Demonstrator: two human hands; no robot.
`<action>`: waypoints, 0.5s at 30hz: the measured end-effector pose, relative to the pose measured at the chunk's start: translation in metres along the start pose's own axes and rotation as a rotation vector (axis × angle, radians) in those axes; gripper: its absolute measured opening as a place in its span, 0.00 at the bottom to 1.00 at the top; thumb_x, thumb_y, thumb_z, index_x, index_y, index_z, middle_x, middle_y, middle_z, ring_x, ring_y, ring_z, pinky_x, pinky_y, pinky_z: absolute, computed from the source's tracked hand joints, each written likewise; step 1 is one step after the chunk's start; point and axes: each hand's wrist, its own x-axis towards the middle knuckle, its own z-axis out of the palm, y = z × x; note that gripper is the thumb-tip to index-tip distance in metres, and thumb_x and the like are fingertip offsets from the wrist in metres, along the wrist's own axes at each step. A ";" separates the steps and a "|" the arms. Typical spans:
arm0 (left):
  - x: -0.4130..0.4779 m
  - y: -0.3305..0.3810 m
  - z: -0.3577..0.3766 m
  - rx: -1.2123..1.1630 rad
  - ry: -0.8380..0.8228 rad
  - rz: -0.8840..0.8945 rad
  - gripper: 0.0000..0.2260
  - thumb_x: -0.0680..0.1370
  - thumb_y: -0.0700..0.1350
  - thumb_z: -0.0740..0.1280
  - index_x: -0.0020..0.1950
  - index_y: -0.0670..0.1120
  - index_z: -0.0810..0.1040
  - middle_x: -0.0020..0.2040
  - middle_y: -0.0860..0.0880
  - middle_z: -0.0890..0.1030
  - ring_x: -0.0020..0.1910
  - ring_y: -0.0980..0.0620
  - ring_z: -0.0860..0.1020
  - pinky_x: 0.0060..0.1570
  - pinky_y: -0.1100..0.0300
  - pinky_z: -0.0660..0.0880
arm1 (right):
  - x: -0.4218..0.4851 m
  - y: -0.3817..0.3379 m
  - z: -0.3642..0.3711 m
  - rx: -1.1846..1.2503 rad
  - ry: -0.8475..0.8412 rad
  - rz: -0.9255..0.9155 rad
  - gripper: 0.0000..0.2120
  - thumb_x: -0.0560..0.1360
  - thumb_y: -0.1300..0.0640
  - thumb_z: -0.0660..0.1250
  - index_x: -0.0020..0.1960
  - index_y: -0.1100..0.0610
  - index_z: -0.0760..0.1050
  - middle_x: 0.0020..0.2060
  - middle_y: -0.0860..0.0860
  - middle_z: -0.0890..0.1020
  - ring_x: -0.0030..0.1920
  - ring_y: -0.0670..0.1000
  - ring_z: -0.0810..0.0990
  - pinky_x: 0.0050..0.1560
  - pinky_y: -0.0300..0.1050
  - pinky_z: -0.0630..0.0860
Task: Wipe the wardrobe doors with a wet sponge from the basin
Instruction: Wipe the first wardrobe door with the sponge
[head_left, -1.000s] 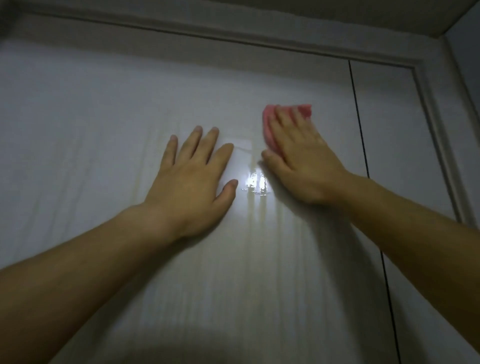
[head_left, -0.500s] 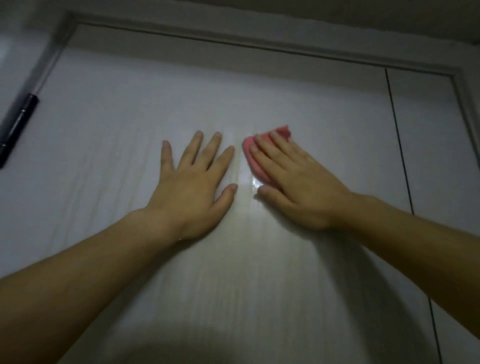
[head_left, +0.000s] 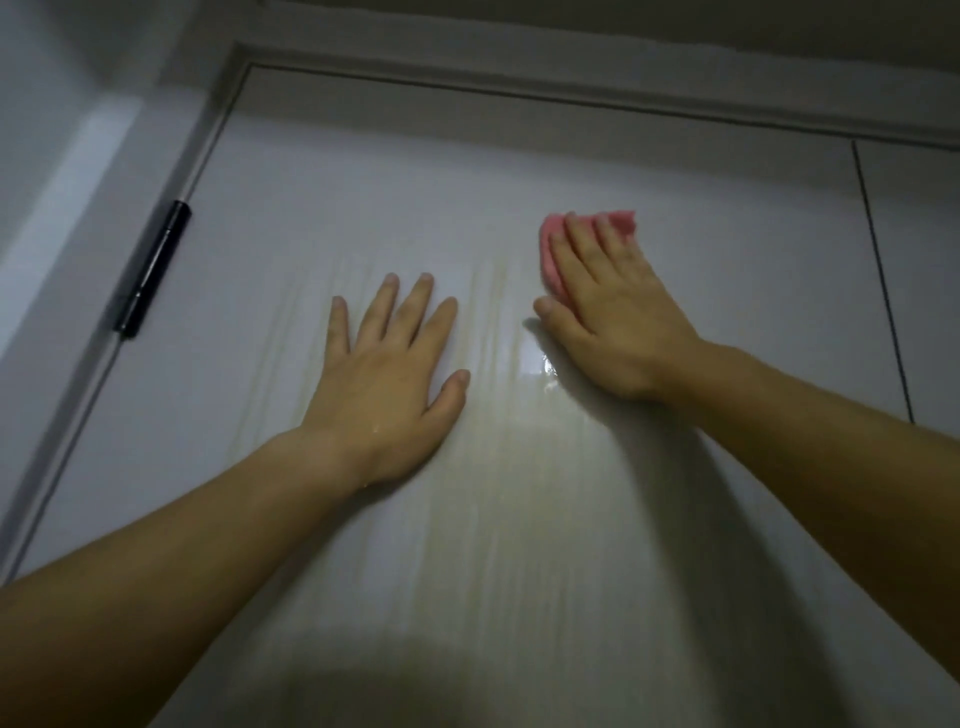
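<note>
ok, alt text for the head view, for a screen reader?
A right hand presses a pink sponge against a white wardrobe door, the left hand flat beside it. Wet streaks run down the door; a black hinge sits at its left edge.

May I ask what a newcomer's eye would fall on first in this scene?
The pink sponge stands out, pressed against the white wardrobe door under the flat right hand, upper right of centre. The left hand lies flat on the door beside it, with glistening wet streaks between them. A black hinge marks the door's left edge.
</note>
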 end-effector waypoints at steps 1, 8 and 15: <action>0.000 -0.001 -0.001 -0.008 0.002 0.008 0.35 0.79 0.64 0.41 0.84 0.52 0.45 0.84 0.51 0.42 0.83 0.47 0.40 0.79 0.38 0.40 | -0.001 -0.011 0.003 -0.010 -0.001 -0.029 0.37 0.81 0.33 0.39 0.82 0.52 0.32 0.82 0.52 0.35 0.80 0.54 0.31 0.81 0.54 0.36; -0.008 -0.026 -0.008 -0.120 0.045 0.053 0.33 0.81 0.61 0.47 0.84 0.50 0.48 0.84 0.49 0.46 0.83 0.52 0.42 0.81 0.50 0.40 | 0.015 -0.020 0.001 -0.056 -0.024 -0.183 0.35 0.83 0.35 0.42 0.83 0.50 0.35 0.83 0.51 0.39 0.81 0.53 0.34 0.81 0.52 0.37; -0.025 -0.067 -0.005 -0.048 0.033 -0.065 0.33 0.80 0.62 0.44 0.84 0.52 0.48 0.84 0.50 0.44 0.83 0.47 0.40 0.79 0.38 0.38 | 0.007 -0.084 0.019 -0.059 -0.048 -0.307 0.36 0.83 0.35 0.43 0.82 0.50 0.33 0.82 0.50 0.36 0.80 0.51 0.31 0.80 0.50 0.33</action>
